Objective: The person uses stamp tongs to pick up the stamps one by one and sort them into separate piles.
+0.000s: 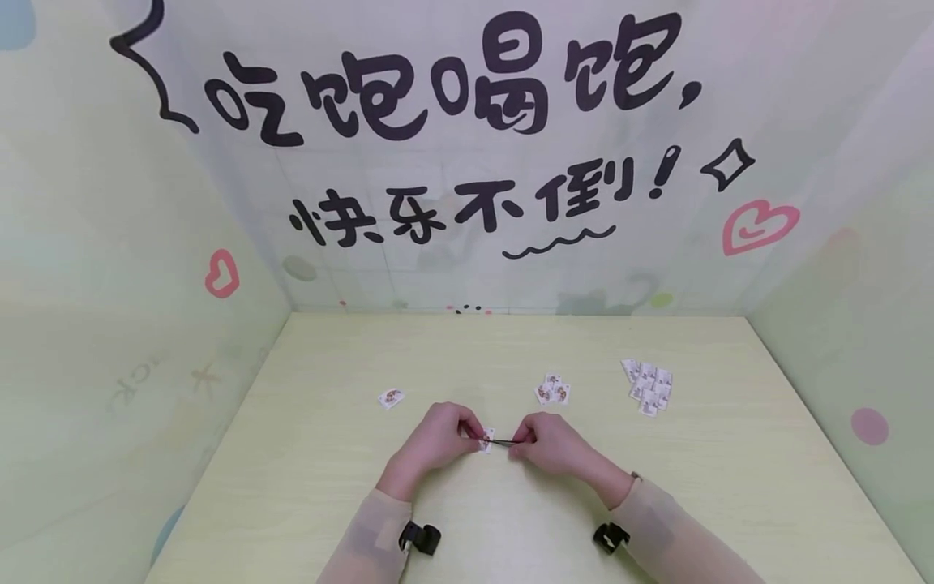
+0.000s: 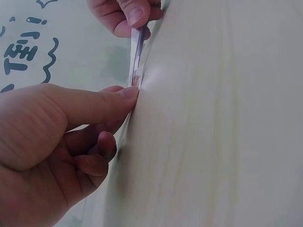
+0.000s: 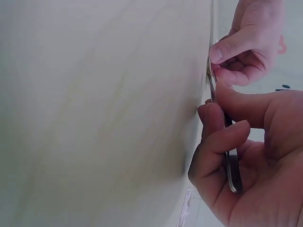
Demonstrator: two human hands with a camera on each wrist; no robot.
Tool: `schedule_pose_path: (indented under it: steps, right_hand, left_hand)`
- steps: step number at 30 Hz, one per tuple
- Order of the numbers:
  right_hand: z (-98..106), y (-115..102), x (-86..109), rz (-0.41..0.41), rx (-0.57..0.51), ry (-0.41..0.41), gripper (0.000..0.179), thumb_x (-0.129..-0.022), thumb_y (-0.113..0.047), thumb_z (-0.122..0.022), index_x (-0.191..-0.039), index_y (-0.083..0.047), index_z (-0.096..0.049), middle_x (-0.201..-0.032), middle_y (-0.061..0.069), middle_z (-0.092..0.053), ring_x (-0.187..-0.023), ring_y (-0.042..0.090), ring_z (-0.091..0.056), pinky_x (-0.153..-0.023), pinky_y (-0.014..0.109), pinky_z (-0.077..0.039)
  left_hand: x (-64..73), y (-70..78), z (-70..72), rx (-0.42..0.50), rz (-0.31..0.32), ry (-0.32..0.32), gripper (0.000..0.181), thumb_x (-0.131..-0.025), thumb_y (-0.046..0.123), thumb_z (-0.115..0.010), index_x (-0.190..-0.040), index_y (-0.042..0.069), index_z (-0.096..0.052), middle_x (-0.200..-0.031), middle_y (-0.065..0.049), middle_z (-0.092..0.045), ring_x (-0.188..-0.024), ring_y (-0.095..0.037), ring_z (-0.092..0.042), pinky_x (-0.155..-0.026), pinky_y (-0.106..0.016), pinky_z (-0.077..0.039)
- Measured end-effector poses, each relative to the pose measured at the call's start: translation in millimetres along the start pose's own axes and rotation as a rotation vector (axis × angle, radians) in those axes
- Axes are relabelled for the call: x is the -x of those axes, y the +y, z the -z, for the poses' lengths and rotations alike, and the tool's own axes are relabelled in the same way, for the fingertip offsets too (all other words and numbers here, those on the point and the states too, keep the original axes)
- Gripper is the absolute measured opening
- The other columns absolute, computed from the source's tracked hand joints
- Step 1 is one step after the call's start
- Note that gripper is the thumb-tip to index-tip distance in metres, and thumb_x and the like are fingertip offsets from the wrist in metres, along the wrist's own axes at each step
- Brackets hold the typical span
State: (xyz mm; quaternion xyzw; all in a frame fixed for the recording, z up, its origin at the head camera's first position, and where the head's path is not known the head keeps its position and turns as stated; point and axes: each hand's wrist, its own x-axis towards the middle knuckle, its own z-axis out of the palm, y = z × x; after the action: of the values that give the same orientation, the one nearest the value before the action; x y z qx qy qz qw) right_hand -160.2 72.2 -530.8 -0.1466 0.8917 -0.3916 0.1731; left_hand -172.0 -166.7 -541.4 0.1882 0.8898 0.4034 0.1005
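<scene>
Between the thumb and forefinger of my left hand (image 1: 440, 438), a small printed card (image 1: 487, 445) is pinched by its left edge, just over the table. My right hand (image 1: 552, 444) holds metal tweezers (image 3: 232, 171), whose tips point left and reach the card. In the left wrist view the tweezers (image 2: 137, 45) run down from the right fingers to the left fingertips. Whether the tips grip the card or only touch it cannot be made out. The right wrist view has the left hand (image 3: 246, 52) beyond the tips.
A single printed card (image 1: 391, 397) lies to the left on the pale wooden table (image 1: 306, 503). Behind the right hand is a small cluster of cards (image 1: 552, 391). Farther right sits a larger overlapping group of cards (image 1: 649, 387). A printed wall (image 1: 438, 284) borders the back.
</scene>
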Motion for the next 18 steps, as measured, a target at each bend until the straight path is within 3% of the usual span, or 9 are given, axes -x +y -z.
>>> schedule_pose_path:
  steps: [18]
  right_hand:
    - [-3.3,-8.2,-3.3,0.007,0.054,0.003,0.013,-0.094,-0.010,-0.081,-0.087,-0.010,-0.069,-0.079,-0.003,-0.063,-0.071,0.015,-0.056,-0.066,0.030,-0.048]
  left_hand:
    - [2.7,-0.3,3.9,-0.009,-0.008,-0.021,0.014,-0.087,0.001,-0.086,-0.088,0.013,-0.080,-0.082,0.010,-0.070,-0.075,-0.006,-0.063,-0.072,-0.028,-0.055]
